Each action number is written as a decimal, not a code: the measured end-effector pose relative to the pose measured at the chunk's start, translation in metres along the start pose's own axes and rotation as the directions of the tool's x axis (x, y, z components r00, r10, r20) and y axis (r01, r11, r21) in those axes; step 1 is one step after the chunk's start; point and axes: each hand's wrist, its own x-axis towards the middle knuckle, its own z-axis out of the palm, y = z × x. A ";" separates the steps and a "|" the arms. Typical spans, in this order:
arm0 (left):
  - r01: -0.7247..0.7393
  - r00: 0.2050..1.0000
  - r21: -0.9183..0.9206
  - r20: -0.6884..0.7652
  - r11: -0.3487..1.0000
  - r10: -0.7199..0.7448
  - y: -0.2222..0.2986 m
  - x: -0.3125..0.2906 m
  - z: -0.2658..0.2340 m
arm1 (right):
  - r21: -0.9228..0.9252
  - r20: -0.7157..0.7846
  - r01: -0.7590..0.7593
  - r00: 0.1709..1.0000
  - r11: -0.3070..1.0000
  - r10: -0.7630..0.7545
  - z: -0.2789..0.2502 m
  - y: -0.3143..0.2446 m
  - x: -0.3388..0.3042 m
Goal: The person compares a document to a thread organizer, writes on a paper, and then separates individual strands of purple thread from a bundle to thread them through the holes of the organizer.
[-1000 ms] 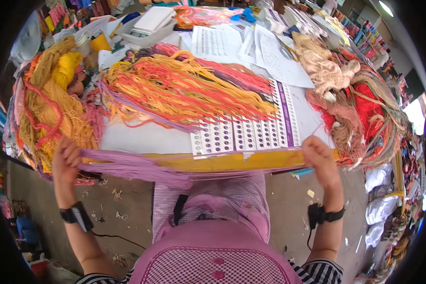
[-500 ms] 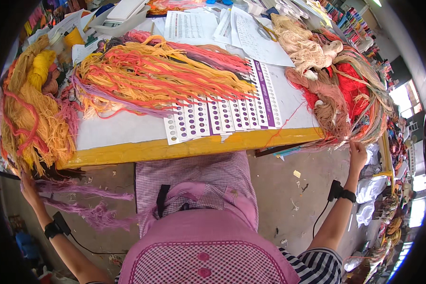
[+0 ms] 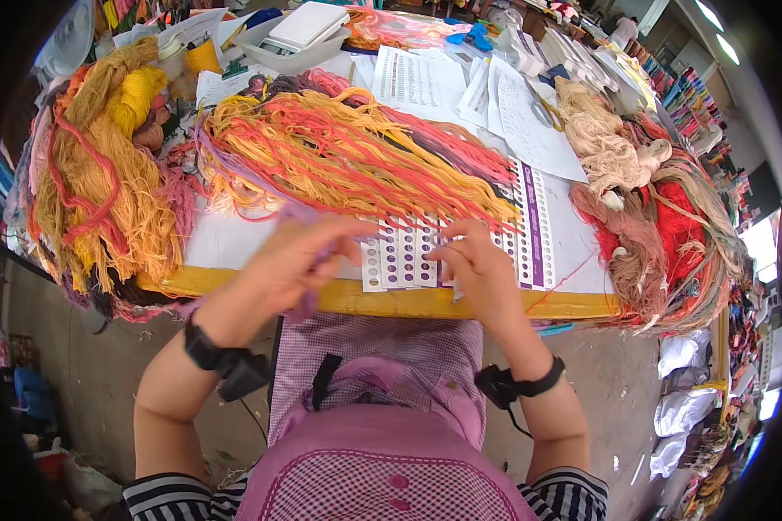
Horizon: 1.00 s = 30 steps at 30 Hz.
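Note:
My left hand (image 3: 300, 256), smeared by motion, is over the table's front edge with a strand of purple thread (image 3: 305, 214) in it. The purple shows above and below the fingers. Over the white punched thread cards (image 3: 397, 252), my right hand (image 3: 478, 265) has its fingers loosely bent and apart, nothing visible between them. Many long yellow, orange and coral threads (image 3: 321, 143) run across the table to the cards, their ends fixed along the holes. A purple-and-white card (image 3: 540, 234) lies at the right end of the row.
Heaped yellow and tan skeins (image 3: 104, 191) hang over the table's left end. Beige skeins (image 3: 604, 126) and red yarn (image 3: 679, 221) lie at the right. Behind are printed sheets (image 3: 413, 78), scissors (image 3: 547, 113) and a white scale (image 3: 308, 33) in a tub. The table has a yellow front edge (image 3: 382, 304).
Both hands have come in from the far sides to the front middle of the table. Purple thread that hung by my left hand at the left is now at the middle. The view has shifted left.

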 end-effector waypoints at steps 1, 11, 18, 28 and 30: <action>0.000 1.000 0.000 -0.002 1.000 0.000 -0.008 0.012 0.006 | 0.002 0.002 0.000 1.000 1.000 0.000 0.009 0.005 0.008; -0.032 0.999 0.020 0.042 0.999 0.032 -0.040 0.052 0.017 | -0.261 -0.064 0.077 0.993 0.962 -0.097 0.031 0.015 0.021; -0.063 0.998 0.116 0.017 0.991 0.061 -0.036 0.065 0.035 | 0.174 0.123 -0.241 0.967 0.955 0.222 0.012 0.009 0.024; 0.036 0.999 -0.177 0.025 0.983 -0.032 -0.009 0.059 -0.001 | 0.008 0.073 -0.187 0.980 0.982 0.186 0.019 0.017 0.022; 0.091 0.986 -0.107 0.148 0.990 -0.075 -0.008 0.059 -0.001 | -0.193 0.058 -0.135 0.987 0.972 0.149 0.019 0.007 0.020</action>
